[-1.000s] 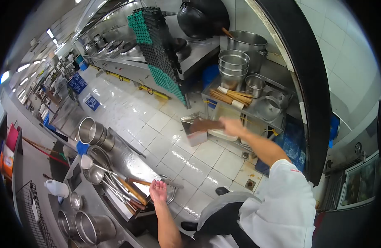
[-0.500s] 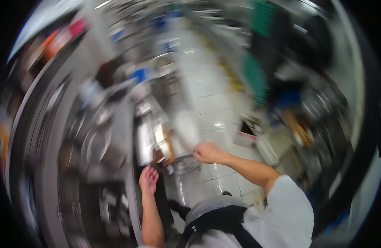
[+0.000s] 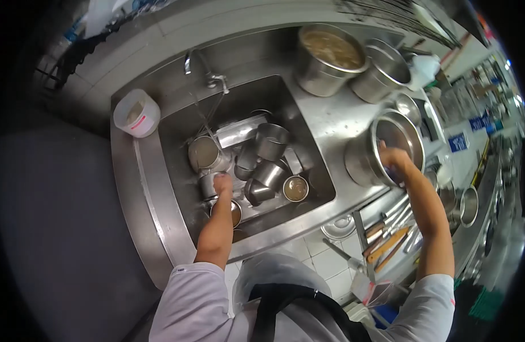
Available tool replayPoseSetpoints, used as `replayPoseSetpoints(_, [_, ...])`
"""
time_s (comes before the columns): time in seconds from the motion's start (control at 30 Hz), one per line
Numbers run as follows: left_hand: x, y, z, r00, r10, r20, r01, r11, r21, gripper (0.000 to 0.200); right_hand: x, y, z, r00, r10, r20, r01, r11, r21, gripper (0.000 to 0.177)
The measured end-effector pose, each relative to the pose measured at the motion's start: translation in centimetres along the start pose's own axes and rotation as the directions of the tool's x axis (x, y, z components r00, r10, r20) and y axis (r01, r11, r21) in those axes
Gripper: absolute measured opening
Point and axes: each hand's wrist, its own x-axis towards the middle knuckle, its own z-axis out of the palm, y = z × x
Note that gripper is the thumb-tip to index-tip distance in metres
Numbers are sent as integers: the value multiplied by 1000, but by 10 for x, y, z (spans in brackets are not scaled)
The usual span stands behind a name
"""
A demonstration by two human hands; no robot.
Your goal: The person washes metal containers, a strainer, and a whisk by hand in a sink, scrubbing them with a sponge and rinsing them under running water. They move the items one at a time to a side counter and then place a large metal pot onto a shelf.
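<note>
My left hand [image 3: 222, 183] is down in the steel sink [image 3: 174, 171], its fingers closed at the rim of a small metal pot [image 3: 209, 186]. Around it in the basin lie several metal containers, among them a pale-filled pot [image 3: 204, 153], a tipped cylinder [image 3: 272, 141] and a round tin of cloudy liquid [image 3: 295, 188]. Water runs from the tap [image 3: 216, 80]. On the counter to the right, my right hand [image 3: 395, 159] reaches over the near rim of a large steel pot [image 3: 359, 159] and grips it there, the fingertips partly hidden inside.
A tall pot of brownish liquid [image 3: 331, 51] and another steel pot [image 3: 382, 71] stand at the back right. A white tub [image 3: 137, 114] sits on the sink's left ledge. Knives and wooden-handled utensils [image 3: 388, 239] lie lower right, beside a round lid [image 3: 338, 227].
The view has turned from the blurred aisle to the sink. My left hand has come down to a small pot; my right hand has reached out to the large pot.
</note>
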Motion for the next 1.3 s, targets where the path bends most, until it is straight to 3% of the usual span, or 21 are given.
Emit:
replayPoseSetpoints(0.07, [12,-23,16,931,229,283,-272,954,126,26,8,8,8,998,-38,60,40,998,-44,40])
replayPoseSetpoints(0.13, [1,-31,37,934,233,270,-235,972,-26,25,9,18,12,995,-64,80,67,997,-41,42])
replayPoseSetpoints(0.23, [26,-9,71,926,375,43,-359,909,-212,17,8,43,17,994,-107,36,106,994,21,47])
replayPoseSetpoints(0.3, [70,33,73,967,252,-42,-245,865,-439,12,10,65,25,985,-163,-57,168,980,104,50])
replayPoseSetpoints(0.37, [124,65,61,963,142,231,133,496,-858,8,10,81,38,977,-172,-126,189,973,132,53])
replayPoseSetpoints(0.43, [157,80,75,997,68,-42,-69,469,-881,3,-3,73,34,998,-29,-55,26,998,-50,46])
replayPoseSetpoints(0.5, [143,107,51,962,201,-186,-270,808,-524,4,-30,18,4,978,9,-209,-26,996,-81,37])
replayPoseSetpoints(0.57, [132,118,52,910,354,-218,-380,921,-91,10,-49,0,-18,938,53,-341,-53,999,8,33])
replayPoseSetpoints(0.67, [82,154,-6,414,862,-293,-871,468,147,11,-71,9,-39,881,267,-391,-121,926,358,28])
replayPoseSetpoints(0.7, [88,157,-2,468,865,-180,-870,487,82,14,-82,-5,-52,854,408,-324,-104,743,661,31])
replayPoseSetpoints(0.77, [98,159,20,884,426,-192,-466,839,-281,19,-112,-29,-79,852,492,-177,20,308,951,40])
replayPoseSetpoints(0.8, [103,156,24,983,140,-117,-178,883,-433,21,-122,-28,-85,876,459,-150,99,133,986,46])
replayPoseSetpoints(0.83, [105,154,16,995,-83,-49,13,616,-787,24,-130,-32,-90,870,474,-133,181,-57,982,55])
replayPoseSetpoints(0.87, [109,152,6,963,-250,105,155,192,-969,28,-136,-40,-96,898,422,-124,243,-241,940,57])
replayPoseSetpoints(0.9, [114,155,-4,897,-316,309,218,-291,-932,31,-140,-55,-105,918,359,-171,293,-319,901,59])
replayPoseSetpoints(0.93, [119,160,-9,814,-265,517,197,-711,-675,35,-141,-69,-112,927,300,-227,337,-394,855,60])
replayPoseSetpoints(0.97, [159,142,10,853,-39,520,267,-824,-500,39,-140,-80,-114,920,298,-255,369,-432,823,61])
replayPoseSetpoints(1.07, [213,90,29,904,202,378,377,-794,-478,42,-127,-107,-107,904,297,-309,423,-512,748,63])
replayPoseSetpoints(1.13, [204,79,17,885,38,464,326,-763,-558,38,-114,-126,-98,911,293,-291,407,-516,754,65])
replayPoseSetpoints(1.23, [160,71,16,785,-122,607,365,-701,-613,33,-87,-201,-94,960,-38,-278,225,-489,843,75])
replayPoseSetpoints(1.3, [143,57,55,846,112,522,454,-666,-592,36,-67,-242,-87,964,-78,-253,200,-414,888,79])
